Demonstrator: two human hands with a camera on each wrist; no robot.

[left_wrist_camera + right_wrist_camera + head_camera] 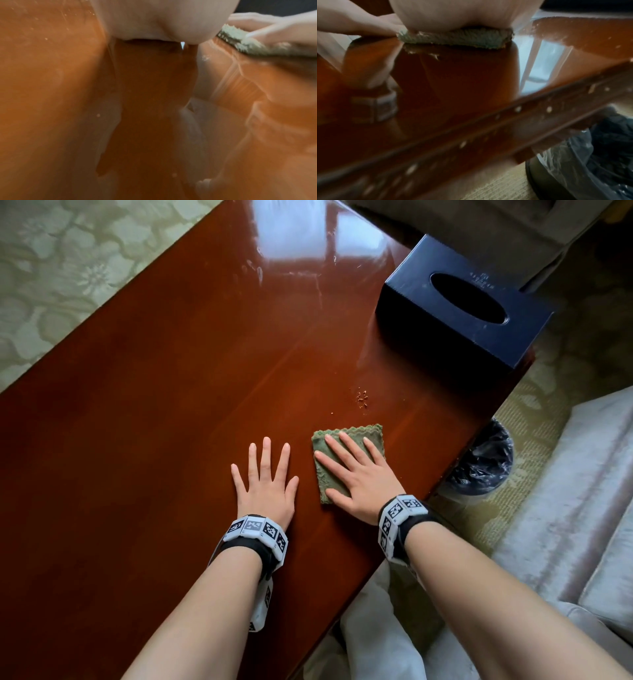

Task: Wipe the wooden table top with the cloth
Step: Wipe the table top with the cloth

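Note:
A folded green cloth (354,436) lies on the glossy red-brown wooden table top (171,392), near its right edge. My right hand (356,470) presses flat on the cloth with straight, spread fingers. My left hand (263,477) rests flat on the bare wood just left of the cloth, fingers spread, holding nothing. A small patch of crumbs (362,397) sits on the wood beyond the cloth. In the right wrist view the cloth (453,38) shows under the palm. The left wrist view catches the cloth (240,40) at its right, under the other hand.
A dark blue tissue box (462,309) stands on the table's far right corner. Below the right edge sits a bin with a black liner (483,460), seen also as the bin (599,155). A pale sofa (589,508) is at the right, and patterned carpet (68,268) surrounds the table.

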